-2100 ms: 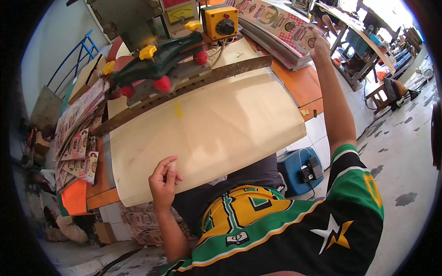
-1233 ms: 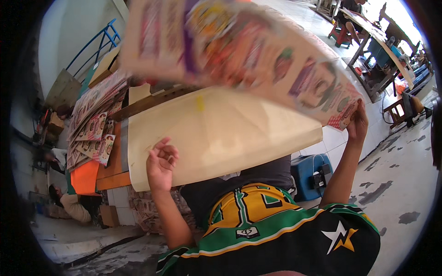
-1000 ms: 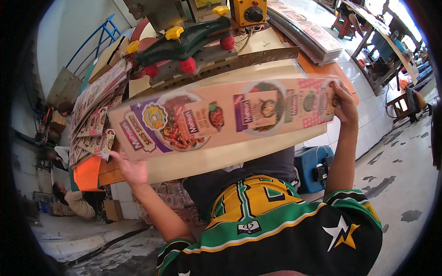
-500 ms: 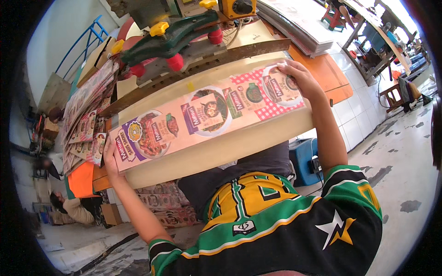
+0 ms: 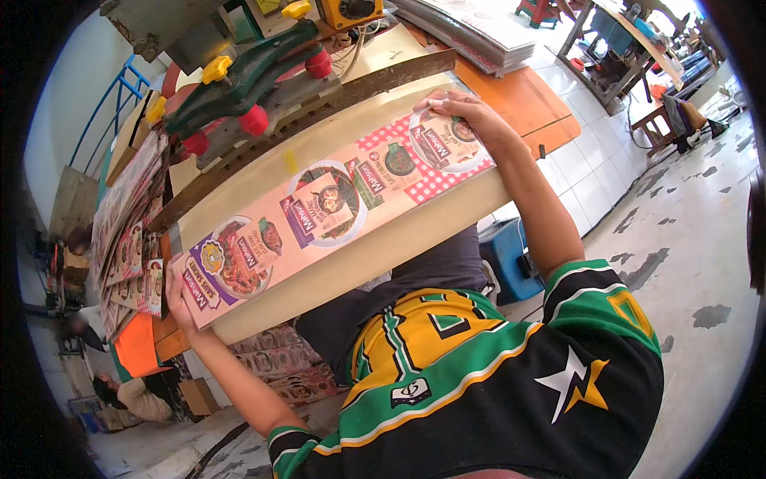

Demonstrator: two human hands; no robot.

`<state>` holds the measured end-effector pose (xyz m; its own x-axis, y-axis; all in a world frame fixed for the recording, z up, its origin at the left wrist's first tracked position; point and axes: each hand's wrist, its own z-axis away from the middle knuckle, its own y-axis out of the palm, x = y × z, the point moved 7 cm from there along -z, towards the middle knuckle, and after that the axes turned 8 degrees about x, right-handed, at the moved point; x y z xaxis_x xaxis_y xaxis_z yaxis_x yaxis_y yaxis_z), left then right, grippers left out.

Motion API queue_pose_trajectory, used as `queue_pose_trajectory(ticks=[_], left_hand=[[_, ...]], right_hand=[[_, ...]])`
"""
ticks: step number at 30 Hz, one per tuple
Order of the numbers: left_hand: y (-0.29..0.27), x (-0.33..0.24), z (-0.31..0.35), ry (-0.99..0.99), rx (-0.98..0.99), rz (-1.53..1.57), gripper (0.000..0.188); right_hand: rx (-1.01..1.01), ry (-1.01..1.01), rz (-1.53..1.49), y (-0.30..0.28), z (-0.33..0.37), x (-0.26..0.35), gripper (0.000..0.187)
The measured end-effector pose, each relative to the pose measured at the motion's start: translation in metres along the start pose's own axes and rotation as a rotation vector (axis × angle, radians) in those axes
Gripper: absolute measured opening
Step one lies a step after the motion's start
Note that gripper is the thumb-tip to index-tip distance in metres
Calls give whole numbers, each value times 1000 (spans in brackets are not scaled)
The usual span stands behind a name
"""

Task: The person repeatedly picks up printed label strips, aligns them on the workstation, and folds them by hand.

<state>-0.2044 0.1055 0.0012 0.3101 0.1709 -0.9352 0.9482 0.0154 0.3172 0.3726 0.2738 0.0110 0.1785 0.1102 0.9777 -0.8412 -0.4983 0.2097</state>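
A long printed sheet point(image 5: 281, 214), pink with food pictures and a red checked end, lies over a cream board point(image 5: 375, 233) in front of me. My left hand point(image 5: 179, 302) is closed at the sheet's left end, with fingers along its edge and the rest partly hidden. At the far right corner, my right hand point(image 5: 463, 118) pinches the sheet's checked end, its fingertips on the top face. Behind the board runs a dark metal bar point(image 5: 319, 128).
A dark green machine arm point(image 5: 239, 76) with red feet and yellow knobs stands beyond the bar. Stacked printed sheets point(image 5: 128, 231) lie at left; more sheets point(image 5: 479, 40) are piled at far right. A blue box point(image 5: 511, 259) sits by my legs. Another person point(image 5: 144, 399) is at lower left.
My view has turned, so the bench, sheet and hands appear farther left. The right hand's fingers reach a little farther along the sheet's far edge; both hands stay at its ends.
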Motion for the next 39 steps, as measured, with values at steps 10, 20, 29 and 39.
queue_pose_trajectory(ticks=[10, 20, 29, 39], left_hand=[[-13, 5, 4, -51, -137, -64, 31], [-18, -2, 3, -28, -163, -44, 21], [-17, -7, 2, -37, -154, -93, 23], [-18, -14, 3, -4, -230, -262, 30]], right_hand=[[-70, -16, 81, -8, -1, -5, 28], [52, 33, -41, -1, -7, -10, 27], [40, -6, -88, 4, -7, -9, 26], [-72, -115, 171, 1, 5, 11, 33]])
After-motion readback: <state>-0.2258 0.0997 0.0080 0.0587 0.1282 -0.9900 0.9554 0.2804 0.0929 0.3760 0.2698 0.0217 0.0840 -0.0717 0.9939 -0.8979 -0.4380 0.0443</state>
